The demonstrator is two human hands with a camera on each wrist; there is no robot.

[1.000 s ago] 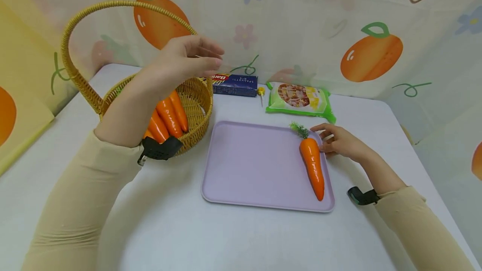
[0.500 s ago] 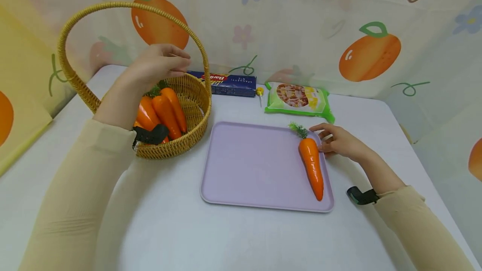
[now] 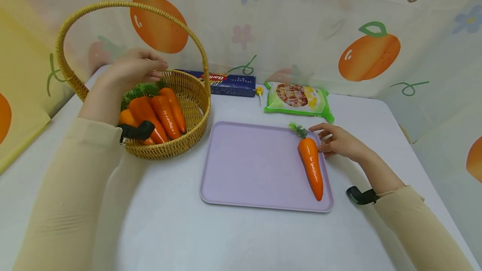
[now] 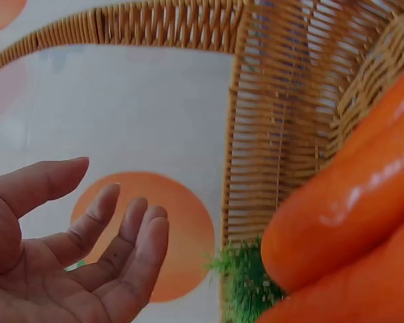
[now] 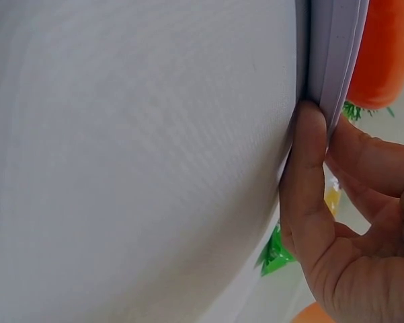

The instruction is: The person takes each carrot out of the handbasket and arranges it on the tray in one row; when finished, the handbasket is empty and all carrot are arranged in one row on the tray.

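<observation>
The left hand (image 3: 135, 68) has shifted leftward since the earlier head views: it hung beyond the basket's right rim 1 second ago, and now it is over the left rear part of the wicker basket (image 3: 188, 140). Its fingers are loosely bent and hold nothing; the left wrist view shows a gap between them and the nearest carrots. For the work in hand, I judge that this brings the basket's contents within easy reach, with none picked up yet.

The right hand (image 3: 342, 140) has stayed at the far right corner of the lavender tray (image 3: 248, 166), thumb and fingers pinching its rim, which probably steadies it. The tray has not noticeably moved.

As for containers, the basket holds at least 4 stacked carrots (image 3: 165, 116), their leafy tops (image 3: 141, 91) towards the rear left and tips towards the front right. The left arm hides part of the pile, so I cannot give a full count. The tray carries 1 single carrot (image 3: 311, 164), lying lengthwise near its right edge, leaves over the far rim. Behind on the desk (image 3: 263, 237) are a spaghetti box (image 3: 233, 85), a yellow lollipop (image 3: 259, 91) and a green-edged food packet (image 3: 297, 100).
</observation>
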